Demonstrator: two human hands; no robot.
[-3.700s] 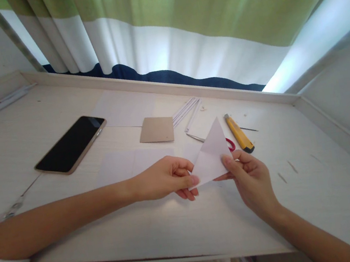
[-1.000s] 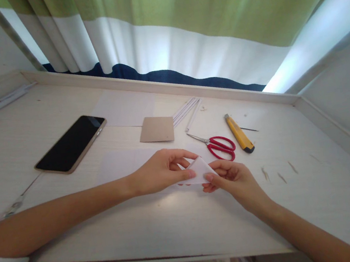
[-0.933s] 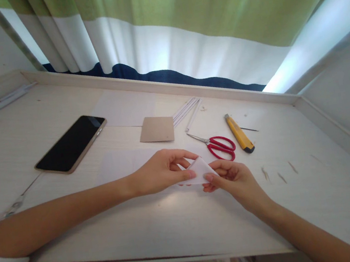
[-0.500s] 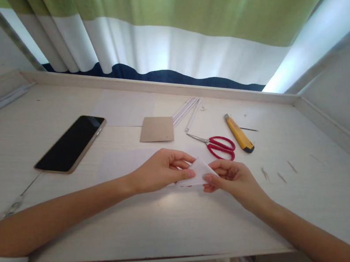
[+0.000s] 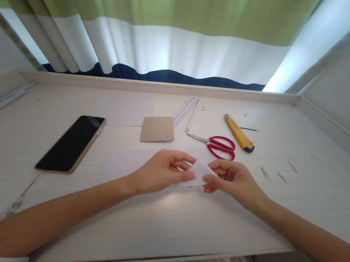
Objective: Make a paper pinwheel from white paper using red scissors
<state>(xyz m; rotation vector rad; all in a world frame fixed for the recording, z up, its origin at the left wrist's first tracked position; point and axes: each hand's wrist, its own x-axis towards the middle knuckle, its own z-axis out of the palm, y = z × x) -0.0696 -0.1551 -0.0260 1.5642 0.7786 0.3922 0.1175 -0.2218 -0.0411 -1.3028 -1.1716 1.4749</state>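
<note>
A small folded piece of white paper (image 5: 199, 171) lies low over the white desk (image 5: 177, 224), held between both hands. My left hand (image 5: 161, 171) pinches its left edge with thumb and fingers closed. My right hand (image 5: 233, 178) pinches its right corner, fingers curled under. The two hands almost touch each other across the paper.
Red-handled scissors (image 5: 219, 146) and a yellow utility knife (image 5: 239, 133) lie just behind the hands. A brown card square (image 5: 157, 129), white sheets (image 5: 123, 162), thin white strips (image 5: 186, 110) and a black phone (image 5: 71, 144) lie to the left and back. A striped curtain (image 5: 178, 27) hangs behind.
The upright paper triangle seen earlier is now folded smaller and brought down close to the desk. Over the last second the hands barely moved.
</note>
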